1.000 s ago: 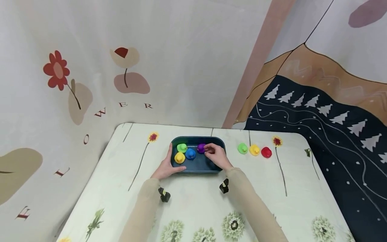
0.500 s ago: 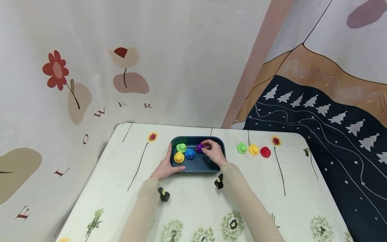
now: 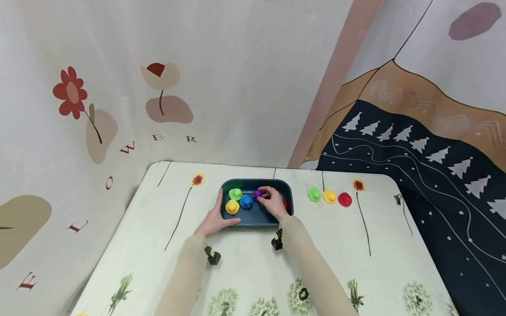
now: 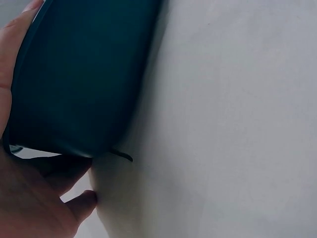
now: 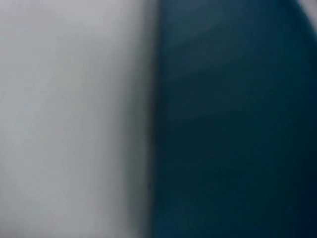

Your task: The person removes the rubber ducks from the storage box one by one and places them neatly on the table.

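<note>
A dark blue tray [image 3: 258,223] stands on the table in the head view. My left hand [image 3: 215,218] grips its left end, thumb along the front side and fingers at the left wall; the left wrist view shows the hand [image 4: 29,198] around the tray's end [image 4: 79,89]. Inside the tray, my right hand [image 3: 274,203] pinches a purple rubber duck [image 3: 256,194]. Close to it sit a blue duck [image 3: 246,202], a green duck [image 3: 235,194] and a yellow duck [image 3: 232,207]. A red toy [image 3: 286,205] shows partly behind the right hand. Only the blurred tray side [image 5: 233,124] fills the right wrist view.
To the right of the tray, a green duck [image 3: 314,194], a yellow duck [image 3: 330,196] and a red duck [image 3: 345,199] stand in a row on the flower-print tablecloth [image 3: 245,267]. Behind the table's far edge hangs a printed curtain [image 3: 237,87].
My right hand has shifted left inside the tray, bringing the purple duck nearer the blue and green ones. Part of a red toy has come into sight behind it. The left hand stays put.
</note>
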Motion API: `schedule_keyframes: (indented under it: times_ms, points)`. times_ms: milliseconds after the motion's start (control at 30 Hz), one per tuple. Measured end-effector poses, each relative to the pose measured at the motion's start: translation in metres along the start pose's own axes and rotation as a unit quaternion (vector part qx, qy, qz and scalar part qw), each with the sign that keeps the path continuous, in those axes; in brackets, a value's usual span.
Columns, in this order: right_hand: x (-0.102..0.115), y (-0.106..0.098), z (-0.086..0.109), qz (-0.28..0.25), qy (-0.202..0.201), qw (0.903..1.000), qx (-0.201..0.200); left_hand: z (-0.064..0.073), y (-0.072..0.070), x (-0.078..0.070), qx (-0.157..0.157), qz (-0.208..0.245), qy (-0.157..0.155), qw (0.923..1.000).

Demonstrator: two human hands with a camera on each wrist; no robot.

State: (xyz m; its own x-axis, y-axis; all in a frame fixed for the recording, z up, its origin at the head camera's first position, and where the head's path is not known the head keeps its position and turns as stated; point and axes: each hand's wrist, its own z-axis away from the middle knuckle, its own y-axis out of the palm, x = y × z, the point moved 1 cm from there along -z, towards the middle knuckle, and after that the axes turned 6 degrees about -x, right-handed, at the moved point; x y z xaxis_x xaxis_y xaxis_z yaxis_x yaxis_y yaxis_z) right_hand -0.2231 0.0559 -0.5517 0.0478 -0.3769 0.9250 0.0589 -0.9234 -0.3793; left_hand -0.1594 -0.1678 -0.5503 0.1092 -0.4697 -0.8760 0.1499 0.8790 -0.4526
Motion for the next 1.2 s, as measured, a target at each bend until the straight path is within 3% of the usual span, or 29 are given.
schedule_keyframes:
  times_ms: [267,700,900,1200]
  points:
    - [-0.001,0.004,-0.002,0.013,-0.012,0.9987,0.048,-0.001,-0.002,-0.002,-0.005,-0.002,0.004,1.0]
    - [0.001,-0.004,-0.001,0.037,-0.041,0.9958,0.073,-0.001,0.0,-0.002,-0.004,-0.006,0.005,1.0]
    - [0.007,-0.014,0.003,0.023,-0.028,0.9971,0.067,-0.003,0.002,0.0,0.001,-0.005,0.007,1.0]
    - [0.026,-0.036,0.006,-0.013,-0.058,0.9972,0.046,-0.004,0.001,0.005,0.001,-0.015,0.011,0.9998]
